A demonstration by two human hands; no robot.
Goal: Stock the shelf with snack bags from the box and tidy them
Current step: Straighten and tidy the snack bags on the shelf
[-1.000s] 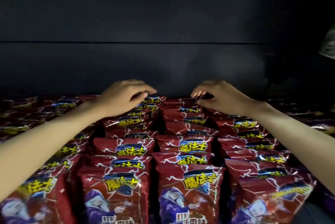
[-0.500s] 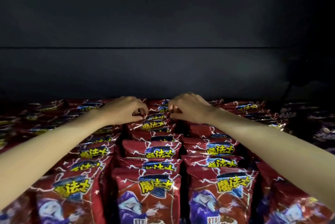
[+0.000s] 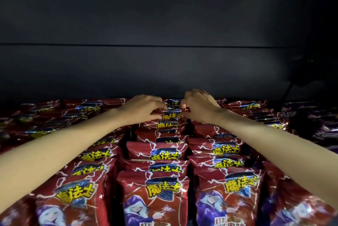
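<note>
At shelf's dim rear, left hand (image 3: 141, 109) and right hand (image 3: 200, 108) both pinching half-hidden red bag (image 3: 171, 115).

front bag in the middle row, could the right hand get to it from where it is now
Probably yes. The right hand is busy at the back of the middle row, pinching a rear bag with the left hand. The front bag stands uncovered nearest the person, nothing over it, so letting go and drawing back should reach it.
</note>
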